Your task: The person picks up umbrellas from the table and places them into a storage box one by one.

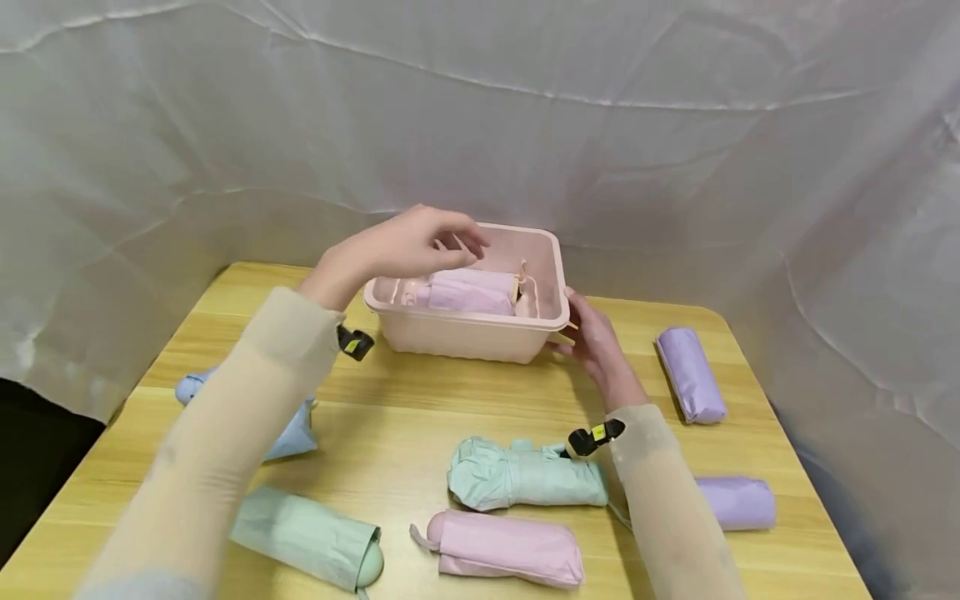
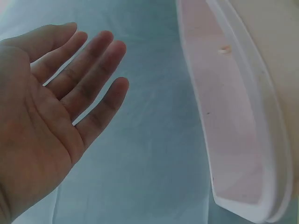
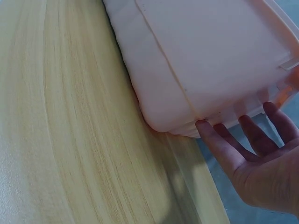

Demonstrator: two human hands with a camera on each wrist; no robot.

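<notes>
A pink plastic bin [image 1: 465,333] stands at the back middle of the wooden table [image 1: 390,417], with a folded pink umbrella [image 1: 468,292] lying inside it. My left hand [image 1: 420,242] hovers over the bin's left end, fingers relaxed and empty; in the left wrist view the open palm [image 2: 51,121] faces the bin's rim [image 2: 261,112]. My right hand [image 1: 592,337] rests with straight fingers against the bin's right side [image 3: 210,65], its fingertips [image 3: 205,128] touching the lower corner.
Folded umbrellas lie about the table: a blue one [image 1: 292,429] at left, a green one [image 1: 307,537] at front left, a mint one [image 1: 525,475] and a pink one [image 1: 510,550] in front, two lilac ones [image 1: 690,375] [image 1: 738,502] at right. White sheeting [image 1: 675,125] surrounds the table.
</notes>
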